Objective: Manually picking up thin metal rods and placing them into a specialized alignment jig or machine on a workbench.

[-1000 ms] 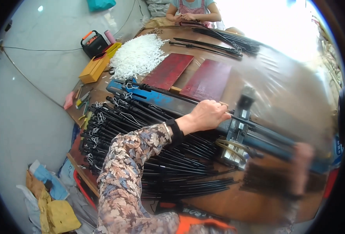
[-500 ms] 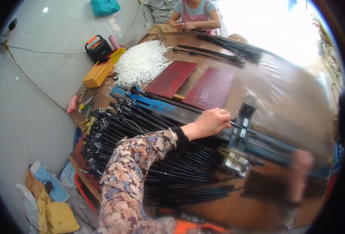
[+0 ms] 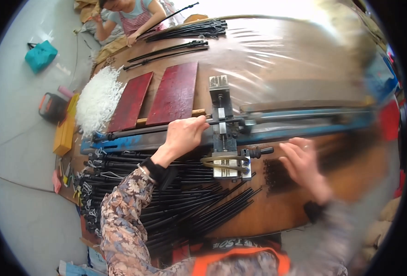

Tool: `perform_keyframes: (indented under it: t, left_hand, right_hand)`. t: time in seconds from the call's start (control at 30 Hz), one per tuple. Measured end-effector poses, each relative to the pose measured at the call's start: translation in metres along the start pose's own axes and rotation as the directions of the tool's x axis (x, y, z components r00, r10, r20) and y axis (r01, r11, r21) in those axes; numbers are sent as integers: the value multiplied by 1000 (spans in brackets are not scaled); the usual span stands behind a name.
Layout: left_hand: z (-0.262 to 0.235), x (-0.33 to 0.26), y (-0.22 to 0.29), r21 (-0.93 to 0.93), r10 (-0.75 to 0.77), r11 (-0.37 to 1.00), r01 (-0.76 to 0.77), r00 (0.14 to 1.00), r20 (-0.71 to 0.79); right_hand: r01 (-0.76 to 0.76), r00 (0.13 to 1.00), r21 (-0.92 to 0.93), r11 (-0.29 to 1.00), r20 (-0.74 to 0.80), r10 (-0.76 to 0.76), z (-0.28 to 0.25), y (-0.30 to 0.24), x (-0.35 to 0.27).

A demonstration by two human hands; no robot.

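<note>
Black rod, thin and long, sits in left hand grip; right hand hovers open.

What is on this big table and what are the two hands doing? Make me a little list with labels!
Left hand: resting on a thin black rod that lies along the blue rail
Right hand: blurred, fingers spread above a small pile of dark bits
Metal clamp tool: sits across the blue rail, between the hands
Black rods: heaped on the near part of the table
Red boards: two, lying side by side
White strips: a fluffy heap at the table's left end
Other person: at the far end, handling more black rods
</note>
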State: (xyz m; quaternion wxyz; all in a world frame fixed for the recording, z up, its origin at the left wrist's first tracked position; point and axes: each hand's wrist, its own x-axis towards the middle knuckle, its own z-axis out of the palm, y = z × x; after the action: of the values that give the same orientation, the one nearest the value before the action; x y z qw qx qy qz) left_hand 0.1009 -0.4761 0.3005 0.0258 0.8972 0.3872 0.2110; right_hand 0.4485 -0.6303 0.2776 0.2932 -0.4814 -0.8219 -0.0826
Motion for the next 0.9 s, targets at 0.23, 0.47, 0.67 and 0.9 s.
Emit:
perform_keyframes:
  t: [0.23,0.47,0.67,0.9]
  left_hand:
    - [5,-6,-3,-6,-6,1000,6,1000,-29]
    - [4,2,-6,150,264,959,-242,952,-153]
    - [-13,-12,-60,442,419,831,-337,902,-100]
    - [-19,-45,-57,460,246,868,-188,967,-70]
  right_hand:
    - [-142,987,422,895,134,93,29,-16,19]
    - [-400,891,505,765,410,195,29,-2,17]
    - [-67,866,76,995,500,20,42,-26,-57]
    - [-213,973,210,954,140,186,61,-21,-56]
